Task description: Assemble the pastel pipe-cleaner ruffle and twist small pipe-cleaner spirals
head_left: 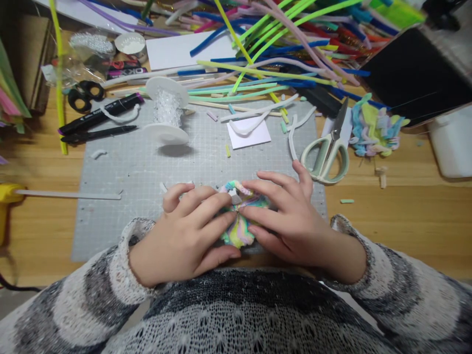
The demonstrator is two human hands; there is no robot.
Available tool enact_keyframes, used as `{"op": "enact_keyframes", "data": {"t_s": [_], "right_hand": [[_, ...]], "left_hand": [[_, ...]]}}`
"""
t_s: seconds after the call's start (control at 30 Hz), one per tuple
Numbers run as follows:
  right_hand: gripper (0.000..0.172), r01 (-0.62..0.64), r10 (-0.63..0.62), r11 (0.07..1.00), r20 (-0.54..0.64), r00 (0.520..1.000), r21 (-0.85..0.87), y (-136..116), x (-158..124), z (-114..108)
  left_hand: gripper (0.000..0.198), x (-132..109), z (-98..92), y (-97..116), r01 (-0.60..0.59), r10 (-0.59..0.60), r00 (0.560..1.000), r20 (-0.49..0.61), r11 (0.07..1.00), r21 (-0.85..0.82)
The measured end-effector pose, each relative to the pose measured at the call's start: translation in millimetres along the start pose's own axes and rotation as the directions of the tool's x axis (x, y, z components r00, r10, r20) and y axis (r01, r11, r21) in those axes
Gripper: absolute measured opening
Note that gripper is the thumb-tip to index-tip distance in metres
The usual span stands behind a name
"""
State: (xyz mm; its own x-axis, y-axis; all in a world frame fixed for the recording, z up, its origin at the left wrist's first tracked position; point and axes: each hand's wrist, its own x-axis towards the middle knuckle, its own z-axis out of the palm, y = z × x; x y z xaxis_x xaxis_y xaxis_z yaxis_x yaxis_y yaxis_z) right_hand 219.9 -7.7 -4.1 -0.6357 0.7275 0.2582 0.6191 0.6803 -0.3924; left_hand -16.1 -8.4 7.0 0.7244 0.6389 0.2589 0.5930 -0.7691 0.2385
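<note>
Between my hands, at the near edge of the grey cutting mat, is a pastel pipe-cleaner piece in yellow, pink, green and lilac, with a curved strip at its top. A small white block sits on its upper part by my left fingertips. My left hand grips the piece from the left, thumb low and fingers over it. From the other side my right hand holds it, fingertips and thumb on its right part. The fingers cover much of the piece.
Scissors lie at the mat's right edge, near a second pastel pipe-cleaner bundle. A spool of clear beads stands upper left, beside black markers. A yellow glue gun is far left. Loose pipe cleaners crowd the back.
</note>
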Motion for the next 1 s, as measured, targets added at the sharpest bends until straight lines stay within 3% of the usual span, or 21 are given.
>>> {"op": "enact_keyframes", "data": {"t_s": [0.7,1.0], "right_hand": [[0.018,0.01,-0.01,1.0,-0.005,1.0,0.003,-0.3,1.3,0.6],[0.013,0.048,-0.047,0.999,-0.149,0.988,0.005,-0.9,-2.2,-10.5]], "left_hand": [[0.038,-0.8,1.2,3.1,-0.024,0.026,0.999,-0.02,0.997,0.071],[0.041,-0.7,-0.4,0.4,-0.049,0.05,0.999,-0.021,0.997,0.06]]}}
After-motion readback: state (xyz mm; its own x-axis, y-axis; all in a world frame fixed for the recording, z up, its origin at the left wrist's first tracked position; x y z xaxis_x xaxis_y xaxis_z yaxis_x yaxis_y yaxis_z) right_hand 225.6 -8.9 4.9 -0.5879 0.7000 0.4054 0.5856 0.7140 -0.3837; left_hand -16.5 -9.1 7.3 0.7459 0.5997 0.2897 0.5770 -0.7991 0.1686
